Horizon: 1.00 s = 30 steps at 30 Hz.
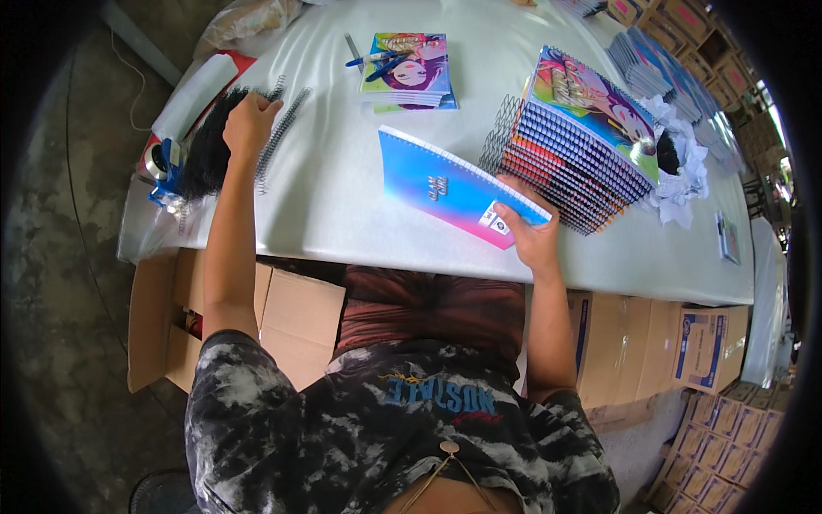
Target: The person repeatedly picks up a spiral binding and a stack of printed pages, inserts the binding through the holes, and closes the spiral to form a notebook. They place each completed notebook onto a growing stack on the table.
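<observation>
My right hand (533,230) grips a thin notebook (445,184) by its right end, thumb on top. Its cover runs from blue to pink, and a row of punched holes lines its upper edge, with no coil seen in them. At the left, my left hand (250,124) is over a heap of black spiral binding coils (210,141). Its fingers are closed in a pinch at a coil's upper end, partly hidden by the hand. A few loose coils (287,128) lie just right of it.
Coil-bound notebooks (582,146) stand in a tall stack at right. Pens (385,62) lie on a smaller notebook pile (419,86) at the back. Crumpled white paper (681,163) and more notebooks (655,68) are farther right. A blue tape dispenser (167,176) sits left; cardboard boxes (295,317) are below the table.
</observation>
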Available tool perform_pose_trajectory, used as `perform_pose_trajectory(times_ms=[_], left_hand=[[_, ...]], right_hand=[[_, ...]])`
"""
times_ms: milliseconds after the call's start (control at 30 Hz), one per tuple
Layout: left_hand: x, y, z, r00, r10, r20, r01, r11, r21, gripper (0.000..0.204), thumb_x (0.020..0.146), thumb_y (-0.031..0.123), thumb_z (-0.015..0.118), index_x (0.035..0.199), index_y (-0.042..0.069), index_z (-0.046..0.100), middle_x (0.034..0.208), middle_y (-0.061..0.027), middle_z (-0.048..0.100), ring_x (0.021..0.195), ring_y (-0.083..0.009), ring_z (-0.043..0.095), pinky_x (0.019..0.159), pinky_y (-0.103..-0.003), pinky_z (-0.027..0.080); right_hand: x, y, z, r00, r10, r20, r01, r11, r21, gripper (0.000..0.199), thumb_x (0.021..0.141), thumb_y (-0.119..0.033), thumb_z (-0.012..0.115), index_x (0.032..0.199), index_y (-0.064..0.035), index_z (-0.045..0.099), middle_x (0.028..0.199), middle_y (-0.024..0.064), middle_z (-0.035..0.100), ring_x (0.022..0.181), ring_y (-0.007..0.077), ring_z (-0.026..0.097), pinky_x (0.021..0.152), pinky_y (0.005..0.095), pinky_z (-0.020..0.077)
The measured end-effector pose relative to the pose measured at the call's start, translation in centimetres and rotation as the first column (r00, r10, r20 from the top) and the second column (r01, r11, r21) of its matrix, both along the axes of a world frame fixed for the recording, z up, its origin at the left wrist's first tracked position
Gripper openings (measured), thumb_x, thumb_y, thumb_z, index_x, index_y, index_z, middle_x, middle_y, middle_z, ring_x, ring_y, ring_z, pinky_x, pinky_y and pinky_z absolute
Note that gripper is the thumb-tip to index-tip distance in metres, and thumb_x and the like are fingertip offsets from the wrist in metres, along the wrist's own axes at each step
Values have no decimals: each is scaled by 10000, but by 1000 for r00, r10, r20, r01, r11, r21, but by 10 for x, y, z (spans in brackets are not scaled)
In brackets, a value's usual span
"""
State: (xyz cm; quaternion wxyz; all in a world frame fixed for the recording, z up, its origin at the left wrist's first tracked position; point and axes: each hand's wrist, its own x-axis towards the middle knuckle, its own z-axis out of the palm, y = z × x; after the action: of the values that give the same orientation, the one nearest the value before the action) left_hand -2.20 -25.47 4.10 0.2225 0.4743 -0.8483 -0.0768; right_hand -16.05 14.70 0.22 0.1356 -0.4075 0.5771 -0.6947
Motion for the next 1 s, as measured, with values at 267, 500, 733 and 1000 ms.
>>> perform_pose_trajectory(times_ms=[267,500,733,1000], left_hand=[[-4,94,18,670,-485,-562,739,503,448,232,909,224,417,995,39,528,737,-8,455,635,-92,386,598,-231,360],[-3,128,14,623,-580,-525,782,466,414,402,946,368,430,771,23,539,612,15,413,583,-75,321,548,-217,313],[-11,126,37,774,-391,-499,615,274,740,438,940,401,433,676,59,502,484,58,340,430,-49,261,408,-205,232],[-13,129,62,534,-741,-408,841,416,345,160,859,205,589,847,46,579,803,-35,542,737,-91,493,646,-208,391]], right_hand=[[-1,-3,1,999,-36,20,36,999,-10,292,797,35,619,1087,39,585,1067,106,618,954,123,569,862,248,439],[-1,-3,2,1000,-5,17,5,1000,-11,274,804,53,601,1077,32,601,1063,113,628,942,129,584,851,247,454],[-4,-2,5,995,55,-87,-57,998,-27,270,805,78,573,1070,41,607,1053,155,634,942,178,616,843,266,473],[1,0,5,1000,9,24,-9,1000,-4,252,814,45,585,1065,46,609,1029,125,644,883,119,596,815,240,467]])
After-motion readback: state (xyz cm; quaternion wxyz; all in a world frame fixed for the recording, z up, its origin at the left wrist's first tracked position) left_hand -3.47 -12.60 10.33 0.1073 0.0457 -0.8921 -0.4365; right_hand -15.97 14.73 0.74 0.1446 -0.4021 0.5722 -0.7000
